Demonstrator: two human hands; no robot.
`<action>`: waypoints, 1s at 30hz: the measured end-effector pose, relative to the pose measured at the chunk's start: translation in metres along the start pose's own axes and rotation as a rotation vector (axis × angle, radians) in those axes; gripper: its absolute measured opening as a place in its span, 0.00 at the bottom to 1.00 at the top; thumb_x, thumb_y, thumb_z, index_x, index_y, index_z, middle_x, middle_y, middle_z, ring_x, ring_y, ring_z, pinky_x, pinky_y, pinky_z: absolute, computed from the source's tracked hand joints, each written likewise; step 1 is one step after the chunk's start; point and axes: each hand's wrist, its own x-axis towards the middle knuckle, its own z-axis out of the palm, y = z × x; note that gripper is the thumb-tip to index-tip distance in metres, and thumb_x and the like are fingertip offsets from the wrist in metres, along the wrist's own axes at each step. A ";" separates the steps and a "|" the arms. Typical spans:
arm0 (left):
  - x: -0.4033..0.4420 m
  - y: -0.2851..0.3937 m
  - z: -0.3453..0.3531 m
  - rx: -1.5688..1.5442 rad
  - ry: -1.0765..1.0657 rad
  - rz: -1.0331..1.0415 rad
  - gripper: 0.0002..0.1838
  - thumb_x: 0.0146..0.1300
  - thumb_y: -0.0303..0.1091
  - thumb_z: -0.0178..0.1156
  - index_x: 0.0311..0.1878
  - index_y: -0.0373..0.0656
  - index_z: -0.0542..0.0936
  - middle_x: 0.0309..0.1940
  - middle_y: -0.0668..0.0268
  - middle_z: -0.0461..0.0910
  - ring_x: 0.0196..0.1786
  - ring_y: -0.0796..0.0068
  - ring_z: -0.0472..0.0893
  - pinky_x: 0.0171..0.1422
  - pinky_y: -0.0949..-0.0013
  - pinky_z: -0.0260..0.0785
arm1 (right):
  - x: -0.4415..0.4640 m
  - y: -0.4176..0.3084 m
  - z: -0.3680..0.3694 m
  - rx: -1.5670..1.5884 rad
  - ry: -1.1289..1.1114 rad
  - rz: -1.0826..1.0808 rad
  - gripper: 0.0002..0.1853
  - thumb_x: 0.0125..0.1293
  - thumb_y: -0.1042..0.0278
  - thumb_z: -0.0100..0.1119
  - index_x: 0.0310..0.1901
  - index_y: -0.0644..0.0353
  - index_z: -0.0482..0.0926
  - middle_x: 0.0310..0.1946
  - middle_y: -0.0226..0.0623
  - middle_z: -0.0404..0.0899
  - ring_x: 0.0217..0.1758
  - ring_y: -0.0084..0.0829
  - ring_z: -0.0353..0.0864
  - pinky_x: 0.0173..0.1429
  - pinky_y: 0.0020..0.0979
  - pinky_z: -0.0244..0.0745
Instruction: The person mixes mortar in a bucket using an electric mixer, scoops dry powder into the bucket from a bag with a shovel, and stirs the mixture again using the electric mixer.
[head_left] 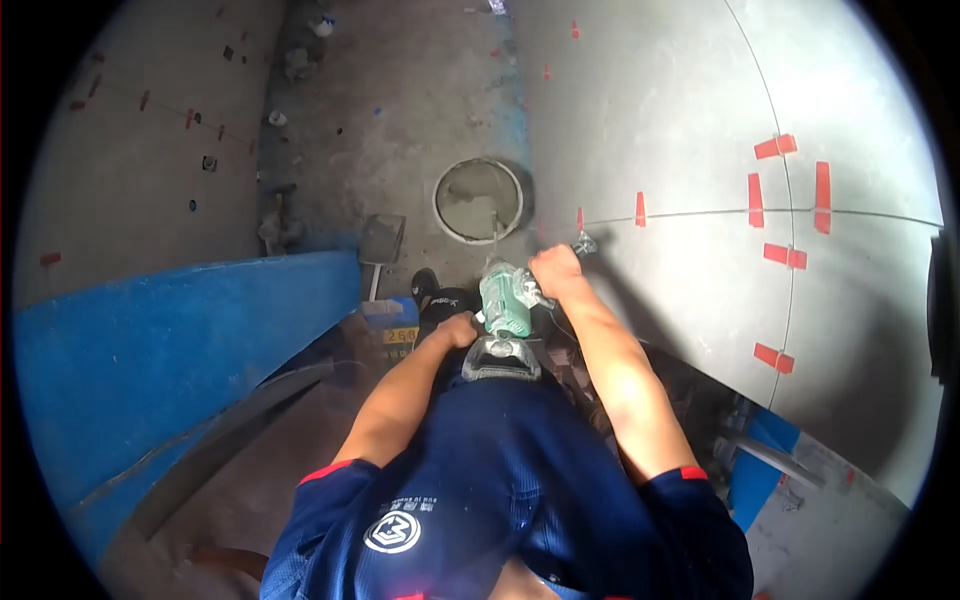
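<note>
Before my body I hold a green electric hand mixer [505,303], smeared with pale dust. My right hand [556,271] is closed around its side handle on the right. On the other side, my left hand [459,330] is closed at the mixer's left, where its grip is mostly hidden. The grey rear handle [502,360] rests close to my shirt. From the mixer's front, the shaft runs forward into a round bucket [437,206]. Wet grey mortar [476,190] lies in the bucket, and it hides the lower end of the shaft.
A flat shovel [382,240] lies left of the bucket. Blue sheeting [190,335] borders the left side. At the right stands a large grey tiled wall [670,120] with red tabs along its joints. Debris [278,118] lies along the left wall's foot.
</note>
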 end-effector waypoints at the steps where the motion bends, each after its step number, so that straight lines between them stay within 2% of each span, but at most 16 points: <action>1: -0.006 0.002 0.002 -0.004 -0.005 -0.013 0.33 0.60 0.51 0.58 0.62 0.36 0.74 0.62 0.46 0.74 0.66 0.51 0.72 0.70 0.56 0.64 | 0.000 0.000 0.004 0.009 -0.010 -0.008 0.09 0.57 0.68 0.59 0.38 0.52 0.86 0.39 0.37 0.87 0.47 0.35 0.87 0.49 0.35 0.79; 4: 0.008 -0.010 0.012 0.054 -0.023 -0.029 0.32 0.61 0.50 0.54 0.63 0.37 0.73 0.65 0.50 0.72 0.69 0.51 0.69 0.73 0.53 0.58 | 0.004 -0.001 0.003 -0.023 -0.055 0.005 0.09 0.56 0.67 0.60 0.38 0.51 0.87 0.39 0.35 0.87 0.47 0.33 0.87 0.49 0.35 0.79; 6: 0.002 -0.009 0.009 0.073 -0.034 -0.028 0.31 0.60 0.46 0.54 0.65 0.39 0.70 0.66 0.52 0.72 0.70 0.52 0.69 0.75 0.38 0.48 | -0.002 -0.007 -0.007 -0.031 -0.053 -0.004 0.09 0.55 0.67 0.61 0.38 0.50 0.87 0.40 0.35 0.87 0.47 0.33 0.87 0.48 0.34 0.78; 9: -0.006 0.000 0.005 0.091 -0.033 -0.040 0.30 0.59 0.44 0.54 0.64 0.39 0.71 0.65 0.53 0.73 0.70 0.52 0.69 0.74 0.36 0.47 | 0.001 -0.003 -0.013 -0.038 -0.079 -0.018 0.10 0.55 0.67 0.61 0.38 0.50 0.87 0.40 0.33 0.88 0.46 0.33 0.87 0.49 0.35 0.78; 10: -0.011 0.005 0.007 0.060 -0.001 -0.081 0.30 0.59 0.43 0.54 0.64 0.39 0.71 0.65 0.53 0.73 0.70 0.52 0.69 0.75 0.35 0.47 | -0.001 -0.007 -0.014 -0.075 -0.058 0.007 0.09 0.60 0.65 0.59 0.38 0.46 0.88 0.39 0.30 0.88 0.47 0.30 0.87 0.50 0.34 0.75; 14: -0.010 -0.001 0.007 0.100 -0.023 -0.036 0.31 0.60 0.43 0.53 0.65 0.40 0.69 0.65 0.53 0.73 0.70 0.52 0.69 0.75 0.36 0.46 | -0.002 -0.007 -0.011 -0.050 -0.049 0.001 0.09 0.61 0.65 0.59 0.38 0.46 0.88 0.39 0.30 0.88 0.47 0.30 0.87 0.51 0.35 0.75; 15: -0.007 -0.001 0.011 0.061 0.000 -0.093 0.31 0.60 0.43 0.53 0.66 0.39 0.69 0.65 0.52 0.73 0.70 0.51 0.69 0.75 0.35 0.46 | -0.002 -0.009 -0.011 -0.074 -0.044 -0.005 0.09 0.60 0.64 0.60 0.38 0.46 0.88 0.40 0.30 0.88 0.47 0.30 0.86 0.51 0.34 0.75; 19: -0.003 -0.007 0.020 0.093 -0.019 -0.079 0.32 0.59 0.43 0.53 0.66 0.37 0.68 0.65 0.52 0.73 0.71 0.52 0.68 0.74 0.34 0.47 | -0.003 -0.012 -0.015 -0.076 -0.083 0.015 0.09 0.59 0.65 0.60 0.38 0.46 0.88 0.40 0.30 0.88 0.49 0.29 0.86 0.52 0.33 0.74; 21: -0.009 -0.001 0.016 0.119 0.101 -0.062 0.27 0.56 0.43 0.55 0.58 0.41 0.74 0.57 0.48 0.78 0.63 0.49 0.75 0.66 0.44 0.61 | -0.002 -0.008 -0.015 -0.055 -0.082 -0.012 0.09 0.54 0.68 0.62 0.37 0.51 0.87 0.39 0.35 0.87 0.47 0.33 0.87 0.51 0.34 0.77; 22: -0.012 0.000 0.012 0.127 0.067 -0.027 0.26 0.55 0.45 0.57 0.56 0.43 0.76 0.56 0.49 0.79 0.63 0.49 0.75 0.67 0.44 0.61 | -0.002 -0.004 -0.010 0.007 -0.083 -0.020 0.08 0.55 0.67 0.62 0.36 0.51 0.88 0.39 0.35 0.87 0.47 0.33 0.87 0.51 0.34 0.77; 23: -0.011 0.000 0.016 0.109 0.130 -0.074 0.24 0.55 0.45 0.58 0.53 0.44 0.78 0.56 0.51 0.80 0.62 0.49 0.76 0.66 0.42 0.61 | -0.002 -0.007 -0.007 -0.020 -0.020 -0.014 0.07 0.55 0.67 0.62 0.34 0.50 0.88 0.39 0.35 0.87 0.47 0.33 0.86 0.51 0.34 0.78; 25: -0.006 -0.005 0.015 0.079 0.022 -0.077 0.26 0.59 0.46 0.55 0.59 0.45 0.78 0.64 0.56 0.75 0.68 0.51 0.71 0.71 0.28 0.49 | 0.000 -0.003 -0.002 0.015 -0.034 -0.019 0.07 0.55 0.67 0.61 0.34 0.49 0.88 0.38 0.35 0.87 0.47 0.33 0.86 0.51 0.34 0.77; 27: -0.016 0.005 0.007 0.103 -0.007 -0.088 0.27 0.58 0.45 0.56 0.60 0.45 0.77 0.63 0.56 0.75 0.68 0.51 0.72 0.70 0.28 0.49 | 0.002 -0.006 -0.001 0.004 -0.003 -0.013 0.07 0.55 0.67 0.61 0.34 0.49 0.88 0.37 0.34 0.87 0.46 0.34 0.86 0.50 0.34 0.76; 29: -0.002 -0.008 0.024 0.037 0.095 -0.135 0.24 0.56 0.45 0.58 0.56 0.47 0.80 0.61 0.56 0.77 0.66 0.51 0.73 0.70 0.28 0.48 | 0.000 -0.007 -0.008 -0.021 -0.025 -0.017 0.08 0.55 0.67 0.61 0.34 0.49 0.88 0.37 0.34 0.88 0.46 0.33 0.86 0.49 0.35 0.75; 30: -0.016 0.005 0.012 0.034 0.018 -0.115 0.25 0.56 0.45 0.58 0.57 0.46 0.78 0.62 0.55 0.77 0.67 0.51 0.73 0.70 0.28 0.48 | 0.001 -0.007 -0.004 -0.018 -0.031 -0.031 0.08 0.55 0.67 0.61 0.34 0.49 0.88 0.37 0.34 0.88 0.46 0.33 0.86 0.49 0.35 0.75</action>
